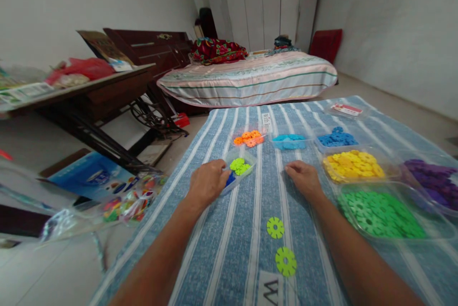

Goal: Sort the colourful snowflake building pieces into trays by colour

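My left hand (208, 181) is closed at the left rim of a small clear plastic box (246, 173), its fingers curled over the edge. Inside that box lie lime-green notched discs (239, 166) and dark blue discs (231, 179), the blue ones partly covered by the hand. My right hand (304, 178) rests low over the cloth with its fingers curled together; whatever may be between the fingertips is hidden. Two loose lime-green discs, a farther one (275, 227) and a nearer one (286, 261), lie flat between my forearms.
Boxes of orange (249, 138), light blue (289, 142), blue (337, 137), yellow (353, 165), green (384, 213) and purple discs (431, 182) stand on the striped cloth (222, 253). A lidded clear pack (346, 109) lies at the far right corner. Behind is a bed (246, 81).
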`<act>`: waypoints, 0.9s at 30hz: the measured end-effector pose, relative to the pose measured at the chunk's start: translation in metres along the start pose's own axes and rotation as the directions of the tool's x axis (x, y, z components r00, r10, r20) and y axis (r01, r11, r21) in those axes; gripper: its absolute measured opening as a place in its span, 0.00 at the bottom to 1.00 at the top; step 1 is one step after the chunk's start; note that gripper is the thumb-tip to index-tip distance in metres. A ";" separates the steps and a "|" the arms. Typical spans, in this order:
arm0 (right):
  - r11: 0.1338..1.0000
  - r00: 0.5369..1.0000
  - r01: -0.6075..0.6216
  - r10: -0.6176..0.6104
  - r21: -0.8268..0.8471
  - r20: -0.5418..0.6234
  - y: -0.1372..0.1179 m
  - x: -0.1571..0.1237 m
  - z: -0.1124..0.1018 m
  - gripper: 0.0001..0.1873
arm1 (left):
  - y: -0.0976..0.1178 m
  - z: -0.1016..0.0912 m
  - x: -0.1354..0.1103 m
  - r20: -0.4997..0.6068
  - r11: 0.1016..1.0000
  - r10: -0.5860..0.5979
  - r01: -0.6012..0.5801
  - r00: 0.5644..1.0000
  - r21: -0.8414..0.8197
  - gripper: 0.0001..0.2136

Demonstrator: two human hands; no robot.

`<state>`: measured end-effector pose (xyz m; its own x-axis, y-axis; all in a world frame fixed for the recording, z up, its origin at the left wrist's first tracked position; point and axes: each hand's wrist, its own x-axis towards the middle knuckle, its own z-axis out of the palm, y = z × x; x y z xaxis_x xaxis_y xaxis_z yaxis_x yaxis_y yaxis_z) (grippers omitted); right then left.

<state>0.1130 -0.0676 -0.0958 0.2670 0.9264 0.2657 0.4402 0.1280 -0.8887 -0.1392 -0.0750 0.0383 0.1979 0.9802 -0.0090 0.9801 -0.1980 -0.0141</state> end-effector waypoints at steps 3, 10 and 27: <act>1.000 1.000 0.009 -0.009 -0.008 -0.003 -0.002 0.000 -0.001 0.12 | 0.026 0.007 -0.027 0.167 0.945 0.287 -0.249 0.943 -0.214 0.09; 1.000 1.000 0.016 -0.016 -0.025 -0.008 -0.002 0.001 -0.002 0.12 | 0.070 0.045 -0.059 0.268 0.914 0.392 -0.338 0.880 -0.226 0.08; 1.000 1.000 -0.005 0.005 -0.019 -0.016 -0.003 0.002 -0.002 0.13 | 0.074 0.054 -0.060 0.371 0.460 0.325 0.197 0.870 -0.866 0.05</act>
<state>0.1139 -0.0667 -0.0915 0.2832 0.9211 0.2673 0.4550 0.1163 -0.8829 -0.0793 -0.1490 -0.0166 0.4850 0.7862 -0.3831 0.5034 0.1073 0.8573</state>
